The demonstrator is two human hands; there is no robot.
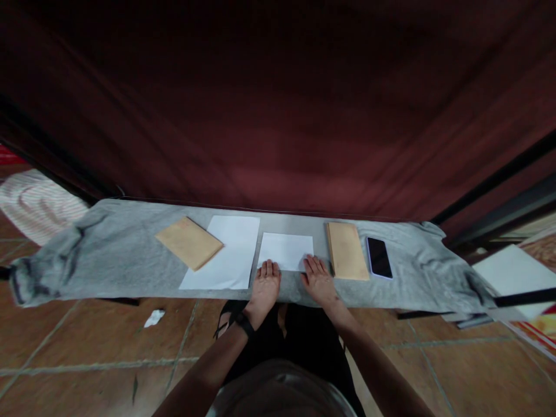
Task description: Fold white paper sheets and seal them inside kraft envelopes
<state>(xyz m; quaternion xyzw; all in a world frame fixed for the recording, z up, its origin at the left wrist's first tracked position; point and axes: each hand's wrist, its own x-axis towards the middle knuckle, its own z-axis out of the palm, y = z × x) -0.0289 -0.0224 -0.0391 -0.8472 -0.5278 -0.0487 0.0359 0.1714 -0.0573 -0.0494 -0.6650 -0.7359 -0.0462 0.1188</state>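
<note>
A small white sheet of paper (286,248), perhaps folded, lies flat on the grey cloth in front of me. My left hand (266,282) rests on its near left corner, fingers stretched out flat. At the near right corner, my right hand (319,279) also lies flat with its fingers extended. Neither hand grips anything. To the left are larger white sheets (237,249), with a brown envelope (190,242) lying askew across their left side. Just right of my right hand is a stack of brown envelopes (347,250).
A phone (379,257) lies right of the envelope stack. The grey cloth (417,266) covers a long narrow table against a dark red hanging fabric (278,145). A crumpled white scrap (154,318) is on the tiled floor. A white board (516,272) stands at the far right.
</note>
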